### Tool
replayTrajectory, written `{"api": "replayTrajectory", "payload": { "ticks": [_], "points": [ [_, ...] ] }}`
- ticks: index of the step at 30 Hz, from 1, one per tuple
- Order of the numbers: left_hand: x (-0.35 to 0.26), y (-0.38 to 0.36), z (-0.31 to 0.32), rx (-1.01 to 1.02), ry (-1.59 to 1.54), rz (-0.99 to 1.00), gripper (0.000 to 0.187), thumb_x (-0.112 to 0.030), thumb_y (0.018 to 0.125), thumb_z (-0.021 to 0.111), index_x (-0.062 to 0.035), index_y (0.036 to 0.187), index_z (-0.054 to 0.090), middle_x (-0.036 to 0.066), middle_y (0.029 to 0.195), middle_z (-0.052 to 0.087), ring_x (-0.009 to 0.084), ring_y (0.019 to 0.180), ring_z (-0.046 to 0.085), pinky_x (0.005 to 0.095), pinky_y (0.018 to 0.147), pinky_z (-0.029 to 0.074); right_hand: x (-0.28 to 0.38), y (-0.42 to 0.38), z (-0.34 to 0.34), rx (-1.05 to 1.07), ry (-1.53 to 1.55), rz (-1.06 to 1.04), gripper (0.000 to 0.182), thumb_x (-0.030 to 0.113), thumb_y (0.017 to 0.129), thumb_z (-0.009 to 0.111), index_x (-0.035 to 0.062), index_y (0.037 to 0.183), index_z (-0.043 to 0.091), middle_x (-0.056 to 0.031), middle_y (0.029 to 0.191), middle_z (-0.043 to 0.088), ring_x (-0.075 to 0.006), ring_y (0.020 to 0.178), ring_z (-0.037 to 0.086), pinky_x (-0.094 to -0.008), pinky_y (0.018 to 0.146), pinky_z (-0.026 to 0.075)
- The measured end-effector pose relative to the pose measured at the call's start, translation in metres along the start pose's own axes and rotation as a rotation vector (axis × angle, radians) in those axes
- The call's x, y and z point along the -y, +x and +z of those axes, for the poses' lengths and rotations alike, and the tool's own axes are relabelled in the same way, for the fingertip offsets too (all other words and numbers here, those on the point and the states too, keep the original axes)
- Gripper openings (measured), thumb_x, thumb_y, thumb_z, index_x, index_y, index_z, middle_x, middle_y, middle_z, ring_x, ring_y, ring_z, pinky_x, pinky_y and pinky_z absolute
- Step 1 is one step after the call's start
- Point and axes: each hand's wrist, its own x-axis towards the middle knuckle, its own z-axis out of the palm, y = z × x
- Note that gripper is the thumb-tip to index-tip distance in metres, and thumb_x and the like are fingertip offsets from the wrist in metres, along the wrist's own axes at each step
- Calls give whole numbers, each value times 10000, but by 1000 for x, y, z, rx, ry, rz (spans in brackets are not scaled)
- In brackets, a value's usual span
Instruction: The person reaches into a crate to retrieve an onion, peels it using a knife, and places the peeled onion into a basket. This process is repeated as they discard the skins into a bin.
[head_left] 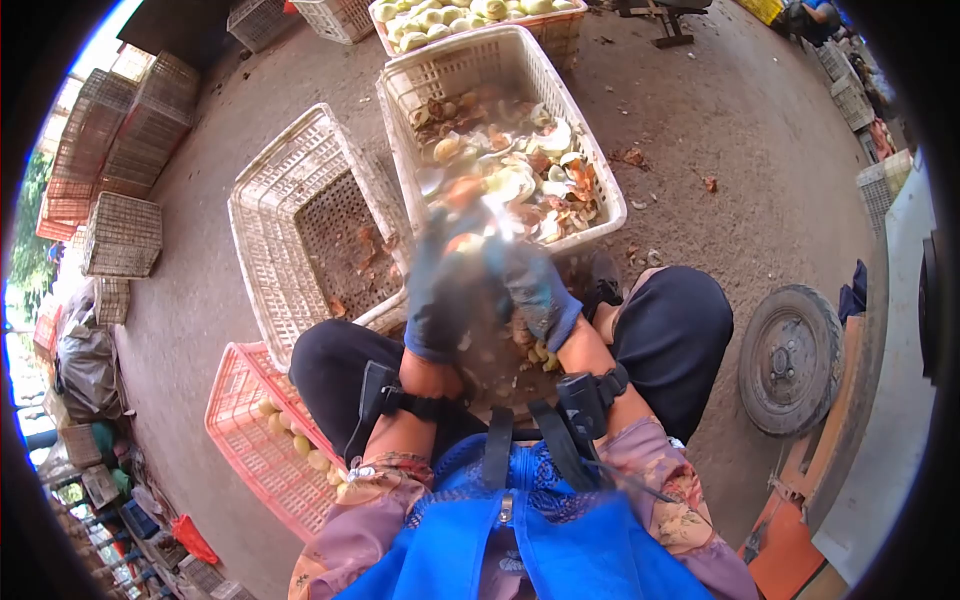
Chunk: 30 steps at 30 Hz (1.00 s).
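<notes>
My left hand and my right hand, both in grey-blue work gloves, meet close together between my knees, over the near edge of a crate. Both look closed, with the fingers blurred. A small pale and orange piece shows between them, too smeared to name. Just beyond the hands, a white plastic crate holds brown-orange peels and pale layered pieces that look like onion skins. Yellowish round bulbs show below my right wrist, partly hidden.
To the left, a second white crate contains a few scraps. A red crate holds yellowish bulbs. Pale peeled bulbs fill a crate at the back. A wheel is at the right, and stacked crates stand far left.
</notes>
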Motion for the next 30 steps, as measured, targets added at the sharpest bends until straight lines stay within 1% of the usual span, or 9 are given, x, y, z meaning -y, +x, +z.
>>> {"api": "replayTrajectory", "payload": {
  "ticks": [2,3,4,8,11,13,16,20,30],
  "points": [
    [-17,2,-7,66,-375,-427,543,-37,845,641,-60,1370,505,92,1176,621,183,1047,611,308,878,518,18,0,7,-17,-31,-96,143,58,926,562,44,1039,648,-5,714,608,-94,630,560,-261,565,476],
    [-12,1,-11,66,-375,-428,543,-37,845,641,-60,1370,505,92,1176,621,183,1047,611,308,878,518,35,-2,12,-25,-58,-187,189,70,931,577,15,1096,648,3,735,619,-76,625,534,-256,558,466],
    [-4,-1,-15,103,-365,-338,533,-31,830,647,-44,1348,520,61,1139,626,151,1005,607,281,849,516,80,-11,17,31,113,56,298,104,898,650,0,1178,644,-20,872,659,-62,697,545,-254,587,470],
    [6,-2,-22,96,-289,-203,539,2,783,658,-4,1309,541,33,1127,628,116,992,600,260,844,516,41,-14,10,50,176,65,288,98,900,643,5,1172,654,-18,924,665,-67,729,561,-256,609,480],
    [13,-3,-17,82,-280,-165,546,5,778,667,-5,1310,545,34,1115,633,116,978,609,262,835,524,30,-11,4,45,-56,68,310,82,896,630,23,1200,640,-64,903,677,-152,700,601,-297,631,500],
    [27,-4,-17,84,-293,-142,536,5,781,672,-4,1304,554,38,1098,640,115,956,618,263,818,533,27,-8,4,-24,-396,-295,309,84,895,608,44,1201,625,-122,876,659,-260,707,626,-350,652,511],
    [23,-7,-17,-13,-242,-221,428,-31,842,698,16,1254,592,40,1006,675,108,818,642,253,706,550,54,-15,13,-81,-468,-310,270,105,883,596,61,1148,619,-173,887,645,-340,751,638,-413,677,522],
    [36,-6,-21,-84,-6,-120,423,-48,859,705,26,1256,583,43,1010,682,100,827,645,249,706,548,76,-29,5,66,-1106,-202,287,126,836,603,82,1120,583,-193,918,668,-369,845,665,-473,693,536],
    [32,-14,-7,-80,-131,-87,375,-28,861,692,50,1217,601,80,1070,677,124,911,647,272,774,544,51,-27,6,52,-1157,19,365,176,825,648,102,1183,637,-204,950,668,-405,863,643,-484,757,523]
  ]
}}
